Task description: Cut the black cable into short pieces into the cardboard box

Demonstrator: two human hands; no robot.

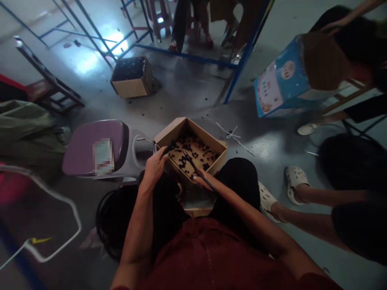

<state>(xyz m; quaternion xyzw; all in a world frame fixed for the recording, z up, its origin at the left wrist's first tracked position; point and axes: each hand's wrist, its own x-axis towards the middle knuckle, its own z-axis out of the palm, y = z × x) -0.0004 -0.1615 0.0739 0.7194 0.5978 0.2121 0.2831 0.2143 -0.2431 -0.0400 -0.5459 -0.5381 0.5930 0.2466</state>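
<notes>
Working over the near cardboard box, the left hand is pinching a dark piece at its left corner and the right hand is gripping a slim dark item above black bits, the next move seemingly calling for a steady hold.

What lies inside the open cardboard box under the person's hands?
Small black pieces lie scattered across the bottom of the cardboard box. The right hand and its dark tool cover part of the near side; anything directly beneath them cannot be seen.
</notes>
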